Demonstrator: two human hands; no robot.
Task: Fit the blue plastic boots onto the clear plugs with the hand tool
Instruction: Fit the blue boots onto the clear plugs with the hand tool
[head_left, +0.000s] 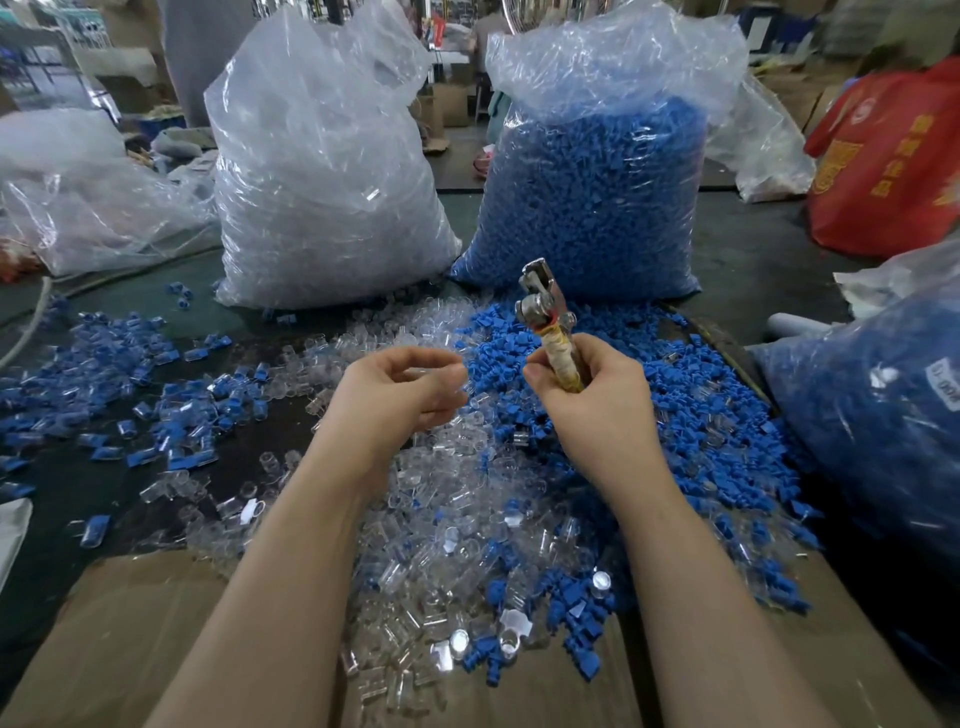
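Head view shows your right hand (587, 395) clenched round the tape-wrapped handle of the metal hand tool (548, 322), fingers curled tight, thumb on the near side; the tool stands nearly upright, its steel head tilted slightly left above your knuckles. Your left hand (400, 395) hovers just beside it, fingers loosely curled with the thumb and fingertips drawn near each other; something clear may sit between them, but blur keeps you from telling, so whether it holds a part cannot be said.

Under both hands lies the heap of small clear plastic plugs (441, 519), spreading toward you onto the brown cardboard sheet (130, 623). Loose blue plastic boots (691, 415) are piled to the right of and beyond your right hand, touching the clear heap. To your left, plugs already fitted with blue boots (156, 415) lie scattered on the dark green table (52, 493). Farther back stand a tall clear bag of plugs (327, 182) and a clear bag of blue boots (597, 182), side by side.
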